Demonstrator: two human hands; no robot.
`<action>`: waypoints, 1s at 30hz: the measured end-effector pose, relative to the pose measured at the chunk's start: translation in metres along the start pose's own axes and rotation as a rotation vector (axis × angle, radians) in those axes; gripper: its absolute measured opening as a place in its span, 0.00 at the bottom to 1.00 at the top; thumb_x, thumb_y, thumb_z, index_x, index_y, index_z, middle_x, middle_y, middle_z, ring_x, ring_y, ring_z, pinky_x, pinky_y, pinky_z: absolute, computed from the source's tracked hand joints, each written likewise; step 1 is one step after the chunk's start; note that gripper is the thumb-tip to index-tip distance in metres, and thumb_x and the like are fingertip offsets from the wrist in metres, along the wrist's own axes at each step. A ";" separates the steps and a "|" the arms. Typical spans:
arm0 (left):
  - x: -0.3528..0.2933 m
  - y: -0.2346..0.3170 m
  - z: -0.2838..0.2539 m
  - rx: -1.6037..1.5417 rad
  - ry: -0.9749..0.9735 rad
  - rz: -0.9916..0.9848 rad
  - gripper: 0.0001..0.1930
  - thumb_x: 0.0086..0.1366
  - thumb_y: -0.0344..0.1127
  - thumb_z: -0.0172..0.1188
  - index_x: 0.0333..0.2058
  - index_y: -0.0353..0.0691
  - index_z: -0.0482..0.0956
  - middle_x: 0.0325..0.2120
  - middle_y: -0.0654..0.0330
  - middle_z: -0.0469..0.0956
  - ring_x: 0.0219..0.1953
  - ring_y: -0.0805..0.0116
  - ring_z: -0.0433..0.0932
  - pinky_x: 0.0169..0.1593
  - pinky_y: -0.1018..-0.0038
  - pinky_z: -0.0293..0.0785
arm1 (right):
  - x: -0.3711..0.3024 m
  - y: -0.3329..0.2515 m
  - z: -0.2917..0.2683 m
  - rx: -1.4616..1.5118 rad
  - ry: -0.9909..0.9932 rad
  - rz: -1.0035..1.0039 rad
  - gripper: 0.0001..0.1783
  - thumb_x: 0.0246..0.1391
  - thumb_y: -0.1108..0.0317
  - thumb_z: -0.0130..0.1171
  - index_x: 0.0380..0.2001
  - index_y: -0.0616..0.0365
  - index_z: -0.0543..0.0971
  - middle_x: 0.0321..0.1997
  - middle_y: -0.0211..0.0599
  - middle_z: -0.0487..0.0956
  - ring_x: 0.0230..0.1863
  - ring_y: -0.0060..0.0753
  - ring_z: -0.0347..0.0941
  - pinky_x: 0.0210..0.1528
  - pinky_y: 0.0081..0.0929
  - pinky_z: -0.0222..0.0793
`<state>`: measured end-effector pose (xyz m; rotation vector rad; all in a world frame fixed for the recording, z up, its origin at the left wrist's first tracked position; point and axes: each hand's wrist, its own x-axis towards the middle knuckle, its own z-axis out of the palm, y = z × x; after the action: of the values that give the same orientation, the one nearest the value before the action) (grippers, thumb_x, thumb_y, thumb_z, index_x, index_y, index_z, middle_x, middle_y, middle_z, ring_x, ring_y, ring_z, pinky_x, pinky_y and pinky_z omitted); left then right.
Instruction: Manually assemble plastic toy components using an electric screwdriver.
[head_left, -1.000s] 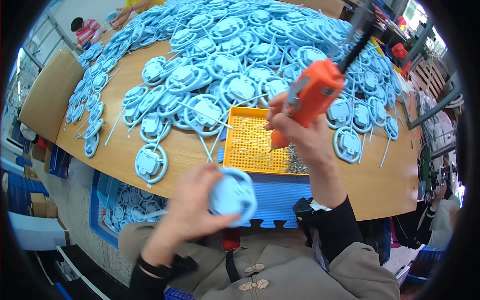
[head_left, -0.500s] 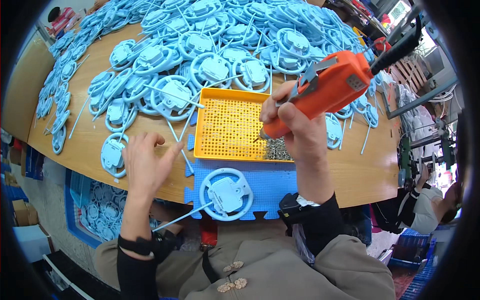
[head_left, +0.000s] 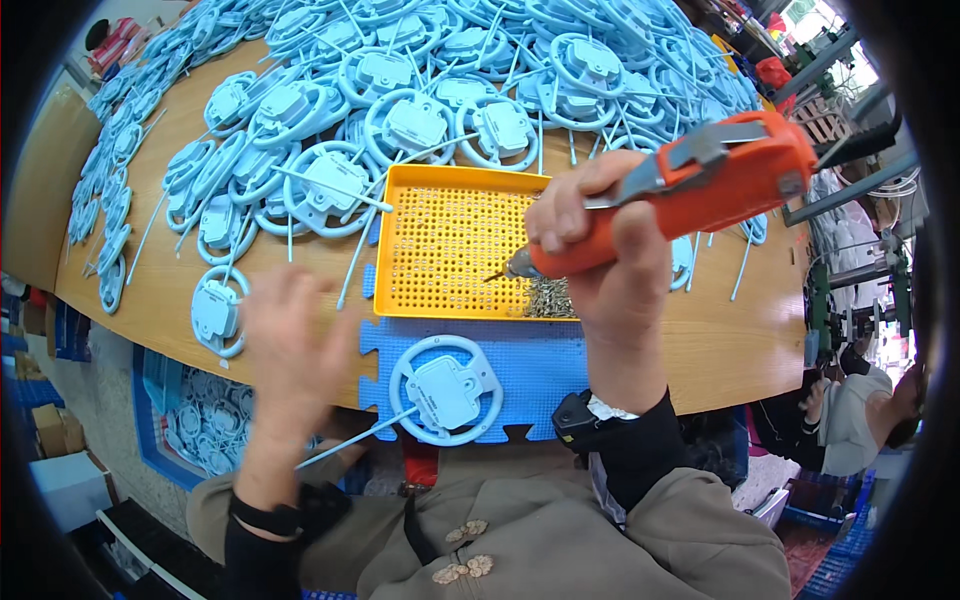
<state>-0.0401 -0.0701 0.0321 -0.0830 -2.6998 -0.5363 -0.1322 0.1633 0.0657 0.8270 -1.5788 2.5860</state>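
Observation:
My right hand (head_left: 605,235) is wrapped round an orange electric screwdriver (head_left: 735,195). Its thin bit points left, over the perforated yellow tray (head_left: 445,178). Small metal screws (head_left: 548,300) are heaped in the tray's near right corner, while others stand in rows in its holes. Blurred by motion, my left hand (head_left: 300,335) hovers left of the tray, thumb apart from the fingers, with nothing seen in it. Between my arms, a light blue plastic toy steering wheel (head_left: 445,390) lies on the blue foam mat (head_left: 540,360), its thin rod pointing to the lower left.
Many more light blue wheels with rods (head_left: 415,125) are piled across the far and left parts of the wooden table (head_left: 735,345). Down at the left, a blue crate (head_left: 150,440) holds similar parts. Another person (head_left: 850,420) is at the right edge.
The screwdriver has tilted flatter, and its bit has moved slightly left over the tray. My left hand has moved a little down and blurred. The whole view has shifted slightly.

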 end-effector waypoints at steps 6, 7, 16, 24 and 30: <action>-0.001 0.054 0.024 -0.505 0.083 0.176 0.14 0.48 0.33 0.67 0.35 0.44 0.80 0.35 0.59 0.72 0.40 0.57 0.69 0.44 0.63 0.60 | -0.006 -0.019 0.025 0.288 -0.114 -0.041 0.26 0.54 0.41 0.57 0.38 0.54 0.71 0.24 0.25 0.68 0.24 0.21 0.63 0.30 0.25 0.60; -0.002 0.052 0.024 -0.527 0.103 0.224 0.10 0.48 0.32 0.67 0.32 0.44 0.80 0.34 0.61 0.72 0.40 0.58 0.69 0.44 0.64 0.60 | -0.006 -0.029 0.026 0.293 -0.148 -0.040 0.25 0.53 0.42 0.58 0.37 0.54 0.71 0.24 0.25 0.67 0.24 0.21 0.63 0.30 0.24 0.60; -0.041 0.059 0.013 -0.519 0.027 0.228 0.09 0.43 0.32 0.69 0.23 0.43 0.77 0.28 0.65 0.71 0.37 0.62 0.70 0.44 0.65 0.61 | -0.044 -0.033 0.044 0.224 -0.265 0.019 0.25 0.51 0.45 0.63 0.35 0.55 0.68 0.23 0.26 0.68 0.22 0.22 0.65 0.27 0.23 0.66; -0.065 0.066 0.011 -0.280 0.006 0.096 0.21 0.44 0.42 0.71 0.36 0.42 0.78 0.36 0.61 0.71 0.42 0.58 0.68 0.48 0.61 0.60 | -0.047 -0.017 0.043 0.236 -0.401 -0.039 0.34 0.37 0.46 0.74 0.35 0.62 0.71 0.24 0.36 0.73 0.23 0.30 0.70 0.26 0.25 0.67; -0.071 0.068 0.022 -0.202 -0.036 -0.012 0.34 0.40 0.49 0.73 0.46 0.41 0.73 0.45 0.55 0.67 0.48 0.55 0.66 0.50 0.60 0.58 | -0.054 -0.025 0.047 0.155 -0.189 0.126 0.32 0.39 0.50 0.74 0.37 0.60 0.70 0.22 0.33 0.72 0.24 0.27 0.70 0.26 0.22 0.65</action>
<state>0.0270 0.0026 0.0108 -0.1325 -2.6739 -0.8174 -0.0583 0.1513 0.0797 1.0447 -1.5355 2.8242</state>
